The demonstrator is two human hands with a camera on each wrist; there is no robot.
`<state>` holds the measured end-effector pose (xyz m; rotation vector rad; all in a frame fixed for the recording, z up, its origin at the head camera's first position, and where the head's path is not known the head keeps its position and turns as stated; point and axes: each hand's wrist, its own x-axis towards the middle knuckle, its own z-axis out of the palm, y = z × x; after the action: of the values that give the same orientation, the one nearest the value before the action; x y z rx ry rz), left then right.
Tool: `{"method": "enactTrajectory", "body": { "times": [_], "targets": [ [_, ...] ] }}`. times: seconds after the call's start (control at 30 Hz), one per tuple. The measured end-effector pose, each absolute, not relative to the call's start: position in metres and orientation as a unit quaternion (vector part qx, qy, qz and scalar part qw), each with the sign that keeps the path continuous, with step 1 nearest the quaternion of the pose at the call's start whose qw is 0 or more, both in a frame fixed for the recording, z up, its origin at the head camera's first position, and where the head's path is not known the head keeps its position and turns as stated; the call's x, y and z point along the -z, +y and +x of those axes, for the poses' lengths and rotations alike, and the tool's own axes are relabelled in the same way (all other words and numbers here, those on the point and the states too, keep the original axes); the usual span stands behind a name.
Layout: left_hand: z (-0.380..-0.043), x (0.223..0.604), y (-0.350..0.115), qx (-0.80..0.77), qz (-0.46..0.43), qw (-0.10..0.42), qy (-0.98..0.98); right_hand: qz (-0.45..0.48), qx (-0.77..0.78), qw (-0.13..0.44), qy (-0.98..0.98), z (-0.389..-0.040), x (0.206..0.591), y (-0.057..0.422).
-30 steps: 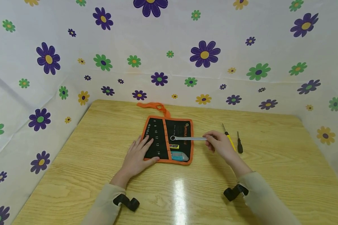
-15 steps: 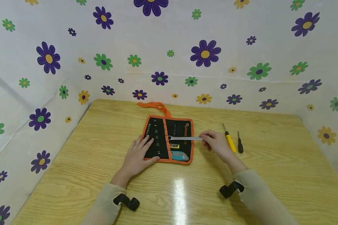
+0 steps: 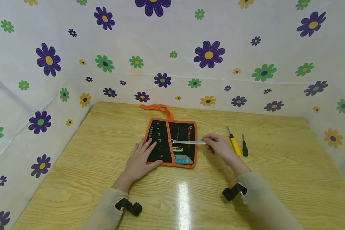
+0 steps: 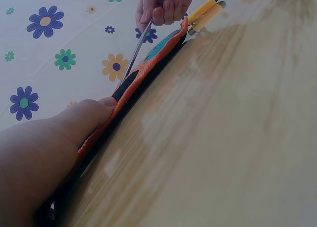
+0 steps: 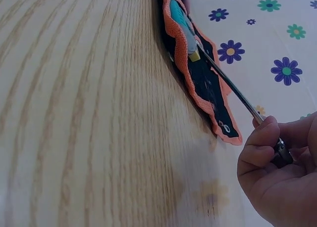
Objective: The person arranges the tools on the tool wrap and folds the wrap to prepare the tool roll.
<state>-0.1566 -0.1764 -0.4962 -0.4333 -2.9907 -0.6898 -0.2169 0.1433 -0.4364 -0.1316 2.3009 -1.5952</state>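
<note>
A black tool pouch [image 3: 182, 127] with orange edging lies unrolled on the table. My left hand [image 3: 138, 161] rests on its numbered pocket side, fingers spread. In my right hand [image 3: 219, 147], thumb and fingers pinch one end of a silver ring wrench [image 3: 188, 142]. The wrench's other ring end is right at the orange edge of the pockets, near the number 12. In the right wrist view the wrench [image 5: 233, 86] slants down from my fingers to the pouch. Below it, a teal utility knife [image 3: 183, 159] and a small yellow-labelled item [image 3: 177, 149] stick out of other pockets.
Right of the pouch lie a yellow-handled screwdriver [image 3: 235, 145] and a shorter black-handled one [image 3: 245, 148]. An orange strap [image 3: 158, 107] trails from the pouch's far edge. Flower-patterned cloth [image 3: 172, 68] walls the wooden table [image 3: 83, 179] at the back and sides.
My right hand has moved left, bringing the wrench's ring end from over the pouch flap to the pocket edge. The left hand has stayed put on the pouch.
</note>
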Motion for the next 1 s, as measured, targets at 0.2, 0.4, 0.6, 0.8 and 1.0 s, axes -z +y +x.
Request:
{"method": "enactTrajectory", "body": {
  "times": [0.2,0.4,0.6,0.8,1.0],
  "targets": [
    [-0.156,0.495,-0.176,0.218,-0.144,0.023,-0.965,-0.055,0.560,0.166,0.810,-0.219,0.438,0.141],
    [-0.155,0.493,-0.176,0.217,-0.152,0.024,-0.964,-0.054,0.561,0.167,0.809,-0.220,0.439,0.138],
    [-0.157,0.495,-0.177,0.215,-0.153,0.025,-0.964,-0.049,0.564,0.167,0.807,-0.223,0.441,0.135],
    [-0.158,0.498,-0.179,0.214,-0.157,0.031,-0.964,-0.059,0.561,0.157,0.810,-0.224,0.444,0.129],
    [-0.158,0.498,-0.178,0.218,-0.159,0.029,-0.963,-0.079,0.555,0.164,0.811,-0.222,0.450,0.117]
  ]
}}
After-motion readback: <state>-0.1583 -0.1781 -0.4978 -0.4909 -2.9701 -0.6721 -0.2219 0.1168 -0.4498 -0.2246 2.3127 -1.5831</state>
